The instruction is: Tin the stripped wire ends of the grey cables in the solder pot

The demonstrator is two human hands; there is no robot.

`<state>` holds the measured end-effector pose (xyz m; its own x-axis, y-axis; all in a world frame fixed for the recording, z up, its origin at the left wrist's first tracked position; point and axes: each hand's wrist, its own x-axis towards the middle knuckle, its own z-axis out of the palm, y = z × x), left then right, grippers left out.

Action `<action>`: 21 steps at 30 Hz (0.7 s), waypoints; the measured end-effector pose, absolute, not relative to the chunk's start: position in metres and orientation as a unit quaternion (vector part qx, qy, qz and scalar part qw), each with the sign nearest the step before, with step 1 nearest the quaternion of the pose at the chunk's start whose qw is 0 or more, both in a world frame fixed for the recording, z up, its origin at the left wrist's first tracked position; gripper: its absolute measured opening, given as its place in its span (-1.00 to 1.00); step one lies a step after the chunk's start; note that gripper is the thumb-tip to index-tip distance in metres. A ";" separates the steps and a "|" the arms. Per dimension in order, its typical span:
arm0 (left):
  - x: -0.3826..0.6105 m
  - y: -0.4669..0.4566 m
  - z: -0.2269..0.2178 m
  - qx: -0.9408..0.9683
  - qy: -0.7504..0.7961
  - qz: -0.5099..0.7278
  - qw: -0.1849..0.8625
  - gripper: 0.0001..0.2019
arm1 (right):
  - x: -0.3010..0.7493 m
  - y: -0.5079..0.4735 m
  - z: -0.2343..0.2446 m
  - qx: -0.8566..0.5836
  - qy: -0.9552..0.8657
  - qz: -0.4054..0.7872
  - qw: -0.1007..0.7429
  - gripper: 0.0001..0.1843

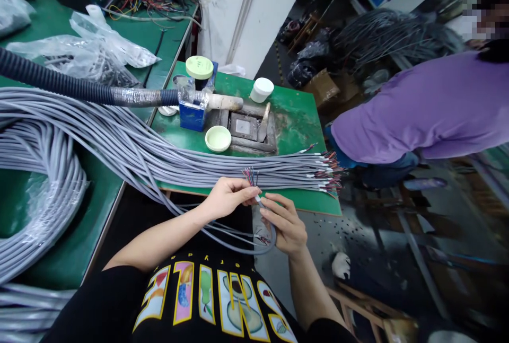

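A grey multi-core cable [273, 237] curves up in front of my body, its coloured wire ends [250, 175] fanning out at the top. My left hand [227, 199] pinches this cable near its stripped end, by a short white band [258, 199]. Just below, the fingers of my right hand [285, 222] are closed around the grey jacket. Behind both hands lies a thick bundle of grey cables [222, 165] along the green table [298, 115], with stripped coloured ends [330, 170] at the right. A few more cables hang between the table and my body.
A blue box [192, 116] holds the end of a black corrugated hose [79, 84]. Nearby are a pale green dish [218, 139], a white tub [262, 90] and a soldering pot [243, 125]. Coiled cables [59, 173] lie left. A person in purple [429, 104] stands right.
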<state>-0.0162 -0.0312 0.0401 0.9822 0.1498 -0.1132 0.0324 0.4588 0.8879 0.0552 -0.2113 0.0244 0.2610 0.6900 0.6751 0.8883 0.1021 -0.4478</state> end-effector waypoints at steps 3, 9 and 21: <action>-0.016 -0.033 0.041 0.533 0.089 0.035 0.841 -0.55 | 0.053 -0.214 0.022 -0.664 -0.589 -0.106 0.449 -0.41; -0.017 -0.035 0.040 0.562 0.082 0.041 0.822 -0.56 | 0.050 -0.219 0.023 -0.676 -0.562 -0.084 0.470 -0.46; -0.018 -0.039 0.038 0.567 0.128 0.210 0.786 -0.72 | 0.042 -0.195 0.039 -0.788 -0.353 0.106 0.493 -0.84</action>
<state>-0.0180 -0.0386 0.0383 0.8791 0.4754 0.0358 -0.1841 0.2693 0.9453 0.0424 -0.1953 0.0389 0.7277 0.6616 0.1809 0.4521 -0.2643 -0.8519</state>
